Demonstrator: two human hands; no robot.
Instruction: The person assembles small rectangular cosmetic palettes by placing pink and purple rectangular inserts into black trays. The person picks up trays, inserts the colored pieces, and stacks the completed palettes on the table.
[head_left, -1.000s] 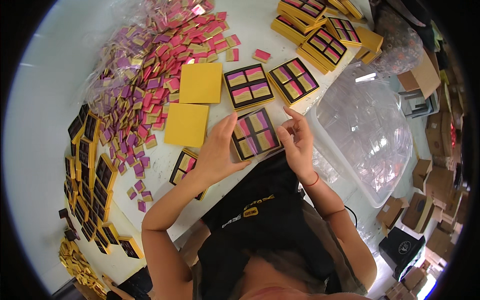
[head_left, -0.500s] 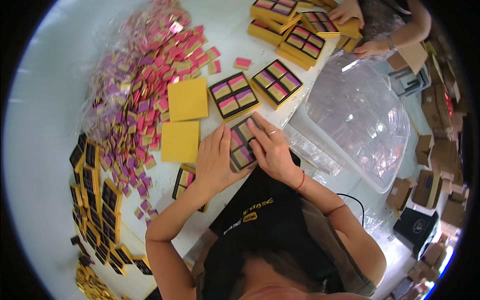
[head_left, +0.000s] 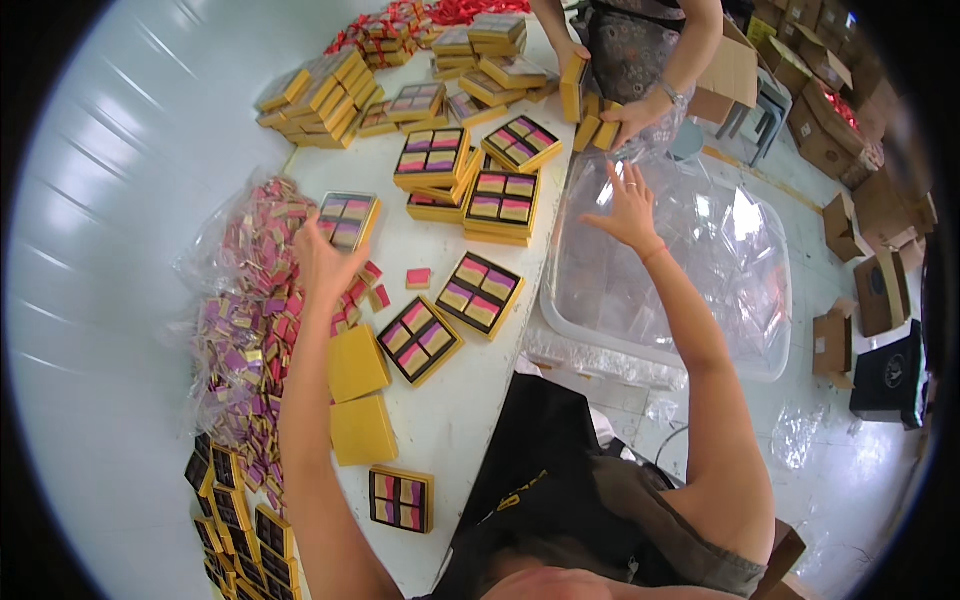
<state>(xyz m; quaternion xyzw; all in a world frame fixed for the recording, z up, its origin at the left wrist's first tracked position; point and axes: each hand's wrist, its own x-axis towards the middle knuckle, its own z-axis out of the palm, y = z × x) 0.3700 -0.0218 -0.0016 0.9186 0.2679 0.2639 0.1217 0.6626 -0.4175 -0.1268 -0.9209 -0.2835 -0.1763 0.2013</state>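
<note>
Findings, largest item first, all places taken from the clear plastic tub [head_left: 700, 300].

The white counter [head_left: 440, 420] runs along the tub's left side. Well to the left of the tub, at the counter's far edge, lies a heap of pink and purple wrapped pieces [head_left: 245, 330]. Just left of the tub's far corner stand stacks of filled yellow boxes [head_left: 470, 185]. Beyond the tub, a co-worker's hand [head_left: 630, 115] handles further boxes. Between tub and heap lie two open filled boxes [head_left: 480, 293], and beyond them, toward the heap, two plain yellow lids [head_left: 358, 362].

The filled box in hand [head_left: 348, 220] is raised over the heap's far end, well apart from the tub. The left hand [head_left: 322, 262] grips it by its near edge. The right hand [head_left: 625, 205] is empty, fingers spread, over the tub's far left part. We cannot tell whether it touches the clear plastic inside.

Our judgement: the step in hand is moving one filled box while the free hand reaches into the tub. The next move calls for keeping that box level so that its four rows stay seated, and for a clean single pick from the tub.
</note>
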